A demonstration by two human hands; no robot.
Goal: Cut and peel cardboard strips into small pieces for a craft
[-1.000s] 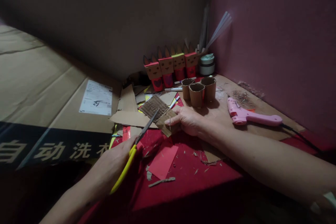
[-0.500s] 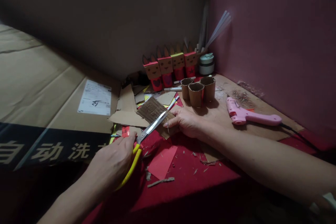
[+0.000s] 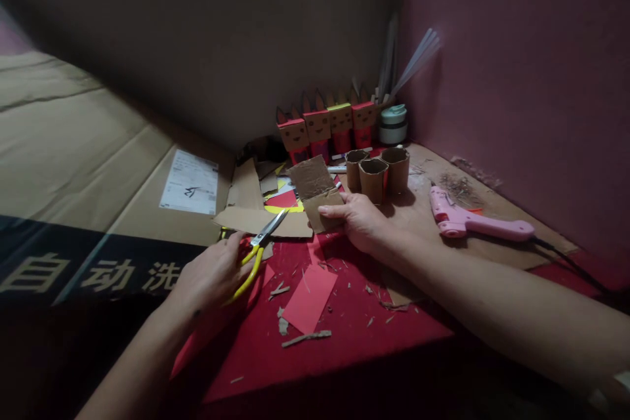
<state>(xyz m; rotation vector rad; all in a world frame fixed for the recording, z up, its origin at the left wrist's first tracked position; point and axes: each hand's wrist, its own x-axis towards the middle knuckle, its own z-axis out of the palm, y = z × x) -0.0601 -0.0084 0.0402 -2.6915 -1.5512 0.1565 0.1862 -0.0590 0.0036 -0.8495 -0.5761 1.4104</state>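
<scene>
A pair of scissors (image 3: pixel 256 254) with yellow handles is gripped in my left hand (image 3: pixel 214 275), its blades closed and pointing up and to the right. My right hand (image 3: pixel 361 220) pinches a brown cardboard piece (image 3: pixel 319 190) between thumb and fingers. The upper part of that piece looks rougher and darker than the lower part. A small gap separates the scissor tips from the cardboard piece. Below the hands a red paper sheet (image 3: pixel 311 298) and several cardboard scraps (image 3: pixel 306 338) lie on the red tabletop (image 3: pixel 354 348).
Cardboard tubes (image 3: pixel 374 177) stand behind my right hand. A pink glue gun (image 3: pixel 477 220) with a black cord lies at the right. Several cardboard figures with ears (image 3: pixel 317 126) and a light green jar (image 3: pixel 393 126) line the back. A large cardboard box (image 3: pixel 113 177) fills the left.
The scissors have drawn back left from the cardboard piece, and their blades no longer overlap it. My right hand has turned the piece more upright. The whole view has shifted slightly.
</scene>
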